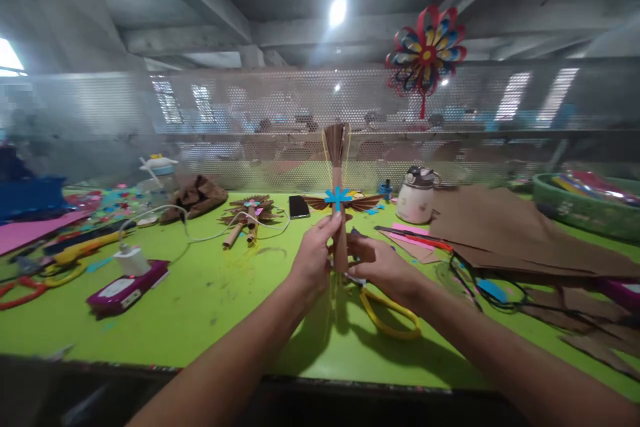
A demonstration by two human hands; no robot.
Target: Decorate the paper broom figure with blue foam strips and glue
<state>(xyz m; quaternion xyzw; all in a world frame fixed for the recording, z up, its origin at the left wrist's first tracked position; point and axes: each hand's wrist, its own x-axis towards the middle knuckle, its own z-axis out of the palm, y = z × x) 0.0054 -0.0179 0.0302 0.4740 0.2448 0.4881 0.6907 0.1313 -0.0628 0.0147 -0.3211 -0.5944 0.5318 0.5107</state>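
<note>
Upright before me stands a brown paper craft figure [341,240] with a rolled tube body, a pleated fan at its top, pleated wings at the sides and a blue paper flower [338,197] on its front. My left hand [314,250] pinches the tube from the left, thumb just under the flower. Around the lower tube, my right hand [383,265] curls its fingers from the right. Yellow strings run beside the fan and hang below the tube. Behind my right hand, partly hidden, a yellow loop handle [393,320] lies on the green table [210,327].
At left are a purple power strip [127,287] with a white charger, orange-handled scissors [25,290] and similar paper figures [250,217]. A black phone [299,207] and a white jug [416,197] stand further back. Brown paper sheets [520,227] and a green basket [580,210] occupy the right.
</note>
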